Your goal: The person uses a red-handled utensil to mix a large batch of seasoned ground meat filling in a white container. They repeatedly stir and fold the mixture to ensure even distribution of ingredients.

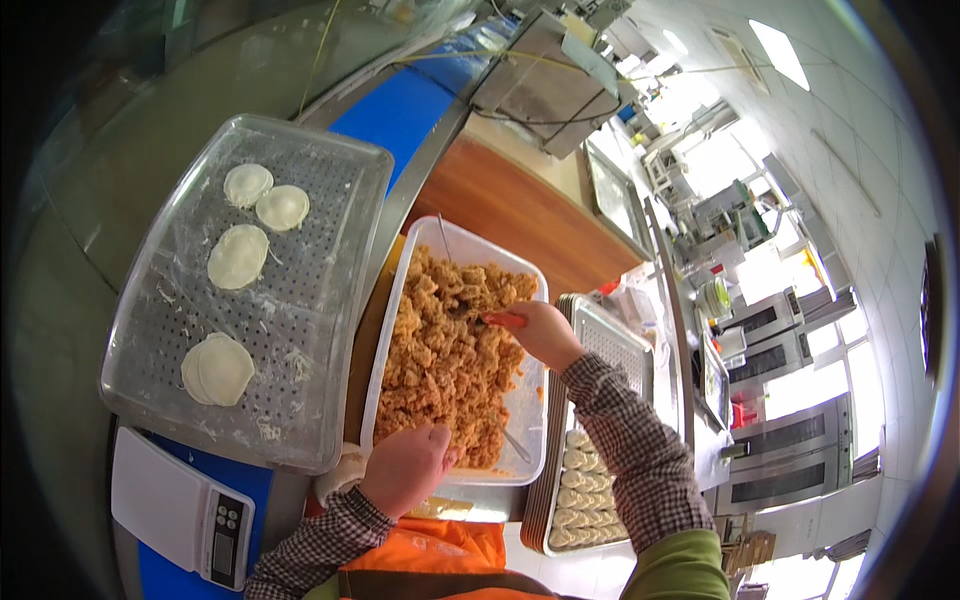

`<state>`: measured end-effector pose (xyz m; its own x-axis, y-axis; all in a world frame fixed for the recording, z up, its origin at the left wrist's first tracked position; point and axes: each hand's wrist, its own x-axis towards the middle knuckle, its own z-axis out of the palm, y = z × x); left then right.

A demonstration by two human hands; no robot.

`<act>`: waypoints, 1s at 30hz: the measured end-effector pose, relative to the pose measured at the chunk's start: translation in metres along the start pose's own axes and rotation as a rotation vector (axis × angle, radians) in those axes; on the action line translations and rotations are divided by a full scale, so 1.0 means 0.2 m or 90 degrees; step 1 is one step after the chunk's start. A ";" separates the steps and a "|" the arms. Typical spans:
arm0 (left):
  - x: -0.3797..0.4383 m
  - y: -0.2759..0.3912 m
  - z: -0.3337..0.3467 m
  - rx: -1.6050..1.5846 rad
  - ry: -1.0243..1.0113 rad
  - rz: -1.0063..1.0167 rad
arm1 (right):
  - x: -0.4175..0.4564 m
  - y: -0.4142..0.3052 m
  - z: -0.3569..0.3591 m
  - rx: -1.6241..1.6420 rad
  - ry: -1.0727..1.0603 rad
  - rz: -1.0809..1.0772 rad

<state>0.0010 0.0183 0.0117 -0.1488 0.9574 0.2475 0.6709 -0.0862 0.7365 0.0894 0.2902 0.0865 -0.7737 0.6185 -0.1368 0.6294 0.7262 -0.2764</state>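
Observation:
A white plastic tub (538,420) holds a large heap of orange-brown minced filling (442,352). Over the heap's right side, my right hand (546,331) grips the red handle (504,320) of a utensil whose working end is in the filling. My left hand (409,466) is at the tub's near edge with curled fingers; whether something small sits in them cannot be told. A metal spoon (514,442) rests in the tub at the lower right, and a thin metal handle (444,238) sticks up at the far end. Left of the tub, round dough wrappers (217,369) lie in several small stacks on a perforated metal tray (300,420).
A white digital scale (161,502) sits at the lower left on a blue surface. Right of the tub, stacked metal trays (576,301) hold rows of pleated dumplings (585,495). A metal machine (547,82) stands beyond a wooden board (510,195). A cloth (341,472) lies beside my left hand.

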 end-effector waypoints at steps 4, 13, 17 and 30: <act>0.02 -0.02 -0.02 0.014 0.010 0.003 | -0.08 0.05 -0.14 0.380 0.022 0.345; 0.01 -0.03 -0.03 0.021 0.003 -0.020 | -0.06 -0.15 -0.25 -0.223 -0.122 -0.183; 0.06 0.01 -0.02 -0.015 0.014 0.020 | 0.04 0.00 -0.12 -0.142 -0.095 0.003; 0.03 -0.02 -0.01 -0.003 -0.005 -0.009 | -0.08 -0.17 -0.29 -0.179 -0.135 -0.010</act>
<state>-0.0040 0.0231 0.0108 -0.1535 0.9605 0.2320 0.6648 -0.0733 0.7434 0.0838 0.2730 0.1526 -0.7625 0.5521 -0.3374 0.5897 0.8075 -0.0114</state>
